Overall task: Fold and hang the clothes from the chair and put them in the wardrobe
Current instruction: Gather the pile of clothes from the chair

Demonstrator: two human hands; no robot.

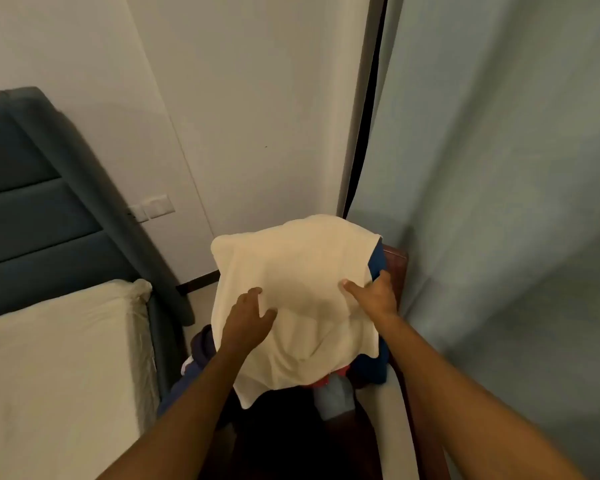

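Over the back of the dark red-brown wooden chair point(397, 268), a soft cream cloth garment point(291, 271) is lying on top of a heap of other clothes. It is sitting on top, so it is the easiest one to take first.

Both hands are reaching for it. The left hand point(248, 318) is pinching a bunch of the cream cloth between thumb and fingers, near the middle of the garment. The right hand point(374, 297) is holding the cloth at its right edge, with the thumb on top and the fingers curling round the side. The two hands are gripping well apart, probably so the garment will come up spread out and not in a ball.

Under the cream garment, dark blue clothes point(378, 261) are peeking out at the right and at the lower left. A bit of red cloth point(326, 381) and a pale grey-blue piece point(336, 398) are showing at the bottom of the pile. They are all waiting their turn.

Beside the chair on the left, a bed with a cream mattress point(59, 358) and a padded blue-green headboard point(39, 188) is standing against the wall. A pale blue curtain point(499, 202) is hanging on the right. No wardrobe is showing.
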